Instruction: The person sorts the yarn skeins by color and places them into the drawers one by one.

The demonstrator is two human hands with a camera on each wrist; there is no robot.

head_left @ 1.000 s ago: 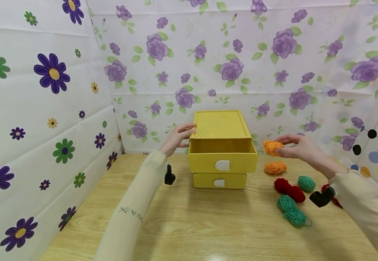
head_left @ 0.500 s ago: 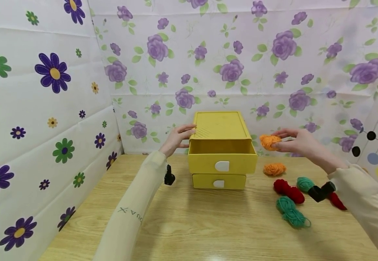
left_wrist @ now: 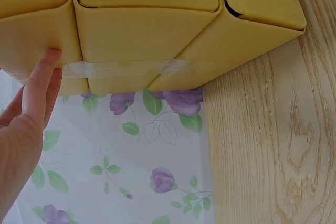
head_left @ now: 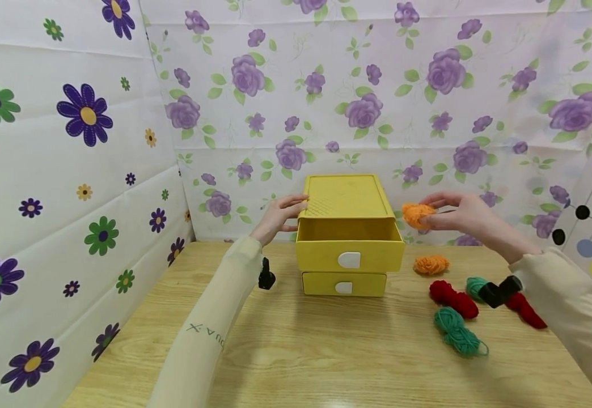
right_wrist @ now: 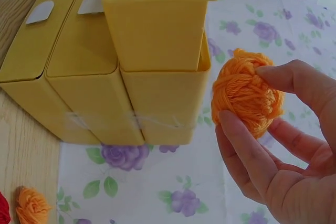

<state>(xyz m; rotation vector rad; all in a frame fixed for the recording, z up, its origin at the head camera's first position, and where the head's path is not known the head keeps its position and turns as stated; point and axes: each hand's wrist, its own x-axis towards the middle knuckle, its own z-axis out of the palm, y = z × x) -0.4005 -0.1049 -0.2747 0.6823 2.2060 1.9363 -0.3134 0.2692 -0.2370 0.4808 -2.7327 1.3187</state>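
Observation:
A yellow drawer box (head_left: 347, 195) stands against the back wall, its top drawer (head_left: 326, 258) pulled out toward me; no contents show inside. My left hand (head_left: 279, 217) rests on the box's upper left side; in the left wrist view its extended fingers (left_wrist: 39, 85) touch the yellow side wall. To the right of the box, my right hand (head_left: 459, 214) holds a small orange skein of yarn (right_wrist: 247, 93) in the air, pinched between thumb and fingers. Below it, a second orange yarn skein (head_left: 431, 264) lies on the table.
Right of the box, the wooden table (head_left: 296, 351) bears a dark red skein (head_left: 453, 299), a green skein (head_left: 459, 331), another green one (head_left: 474, 287) and another red one (head_left: 527, 310) partly behind my right wrist camera. Flowered sheets (head_left: 255, 113) hang at the back and left.
My right hand has carried the orange yarn skein slightly left and up, nearer to the open drawer. The left hand stays where it was on the box.

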